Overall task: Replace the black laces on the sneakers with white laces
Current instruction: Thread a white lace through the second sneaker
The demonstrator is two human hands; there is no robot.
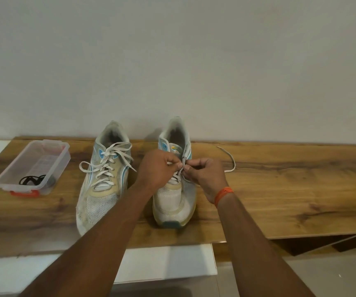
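Observation:
Two white and blue sneakers stand toes toward me on a wooden table [280, 189]. The left sneaker [102, 189] is laced with a white lace whose ends hang loose. Over the right sneaker [173, 206] my left hand [157, 168] and my right hand [205, 175] meet at the eyelets. Both pinch the white lace [182, 165] between thumb and fingers. One free end of this lace [230, 159] trails across the table to the right. Black laces [32, 180] lie coiled in a clear plastic box [5, 179] at the far left.
A bare wall rises right behind the table. The table's front edge runs close below the sneaker toes, with a white cabinet [168, 262] under it. An orange band [223, 195] sits on my right wrist.

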